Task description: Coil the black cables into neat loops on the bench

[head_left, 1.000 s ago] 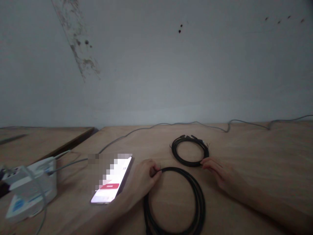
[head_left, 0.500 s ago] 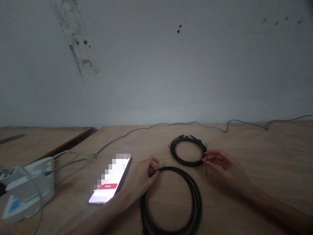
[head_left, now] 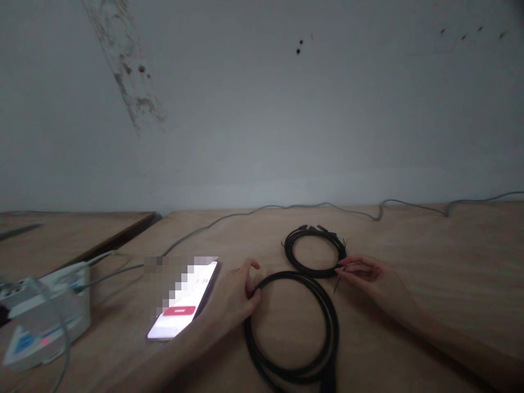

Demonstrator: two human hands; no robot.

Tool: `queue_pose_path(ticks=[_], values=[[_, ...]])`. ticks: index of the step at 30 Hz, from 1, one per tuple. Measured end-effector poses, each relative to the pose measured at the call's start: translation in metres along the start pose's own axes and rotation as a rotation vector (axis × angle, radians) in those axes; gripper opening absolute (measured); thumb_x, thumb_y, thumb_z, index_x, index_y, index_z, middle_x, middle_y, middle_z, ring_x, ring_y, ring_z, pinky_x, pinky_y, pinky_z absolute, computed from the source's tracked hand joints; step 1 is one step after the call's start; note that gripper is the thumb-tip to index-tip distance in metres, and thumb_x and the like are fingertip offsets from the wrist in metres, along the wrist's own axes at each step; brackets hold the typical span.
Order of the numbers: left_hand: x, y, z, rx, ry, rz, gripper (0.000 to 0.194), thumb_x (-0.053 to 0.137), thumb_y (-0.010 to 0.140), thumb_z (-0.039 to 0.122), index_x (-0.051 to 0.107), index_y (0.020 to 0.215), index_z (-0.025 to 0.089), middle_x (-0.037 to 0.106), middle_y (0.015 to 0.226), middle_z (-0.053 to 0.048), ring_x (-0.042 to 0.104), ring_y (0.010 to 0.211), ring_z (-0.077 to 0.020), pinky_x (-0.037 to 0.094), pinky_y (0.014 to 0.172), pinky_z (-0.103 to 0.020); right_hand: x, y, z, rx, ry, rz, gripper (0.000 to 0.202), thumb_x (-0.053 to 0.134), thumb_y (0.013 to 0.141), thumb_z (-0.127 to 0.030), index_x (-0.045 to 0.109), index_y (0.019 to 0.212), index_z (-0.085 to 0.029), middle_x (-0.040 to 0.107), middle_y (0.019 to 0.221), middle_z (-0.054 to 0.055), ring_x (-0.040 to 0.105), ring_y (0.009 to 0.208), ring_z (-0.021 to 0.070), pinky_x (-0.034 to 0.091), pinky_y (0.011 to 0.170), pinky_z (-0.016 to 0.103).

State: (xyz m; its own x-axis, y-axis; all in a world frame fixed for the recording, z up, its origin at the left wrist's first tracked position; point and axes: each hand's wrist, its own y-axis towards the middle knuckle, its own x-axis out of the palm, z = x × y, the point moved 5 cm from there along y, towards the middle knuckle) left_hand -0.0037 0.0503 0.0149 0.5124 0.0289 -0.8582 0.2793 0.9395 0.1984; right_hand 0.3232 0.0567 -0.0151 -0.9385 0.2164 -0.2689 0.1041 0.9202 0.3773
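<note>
Two coils of black cable lie on the wooden table. At the near coil's (head_left: 333, 327) upper left, my left hand (head_left: 241, 292) has its thumb and fingers around the cable. The smaller far coil (head_left: 295, 261) has its plug ends along the top and a thin tie sticking up at its right side. My right hand (head_left: 364, 275) is beside that coil's lower right, fingertips pinched on a short thin black tie (head_left: 337, 284) that points down and left.
To the left a phone (head_left: 174, 322) lies with its screen lit. A white power strip (head_left: 61, 311) with plugged cords sits at the far left. A thin grey cable (head_left: 229, 216) runs along the wall (head_left: 262, 109). The table (head_left: 442, 262) has a dark-edged gap at left.
The near coil has shifted slightly up and turned under my left hand. My right hand has moved a little, and the tie in it now slants left instead of hanging straight down.
</note>
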Motion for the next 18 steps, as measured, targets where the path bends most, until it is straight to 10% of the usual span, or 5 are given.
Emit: queue_pose_path(ticks=[7,18], values=[[0.005,-0.003,0.019,0.047,-0.272,-0.128,0.037,0.057,0.094,0.053,0.059,0.113,0.022,0.053,0.06,0.007,0.048,0.054,-0.013,0.029,0.051,-0.024,0.001,-0.001,0.014,0.104,-0.061,-0.119,0.032,0.075,0.079,-0.055,0.076,0.086,-0.023,0.08,0.086,0.008,0.075,0.082,0.0289,0.057,0.072,0.038],[0.016,0.002,0.018,0.048,-0.079,-0.199,0.042,0.062,0.09,0.058,0.068,0.076,0.019,0.061,0.065,0.002,0.054,0.06,-0.0133,0.033,0.053,-0.025,0.004,0.001,0.02,0.183,0.121,-0.118,0.036,0.08,0.072,-0.056,0.075,0.084,-0.022,0.079,0.081,0.008,0.075,0.077,0.0268,0.059,0.07,0.036]])
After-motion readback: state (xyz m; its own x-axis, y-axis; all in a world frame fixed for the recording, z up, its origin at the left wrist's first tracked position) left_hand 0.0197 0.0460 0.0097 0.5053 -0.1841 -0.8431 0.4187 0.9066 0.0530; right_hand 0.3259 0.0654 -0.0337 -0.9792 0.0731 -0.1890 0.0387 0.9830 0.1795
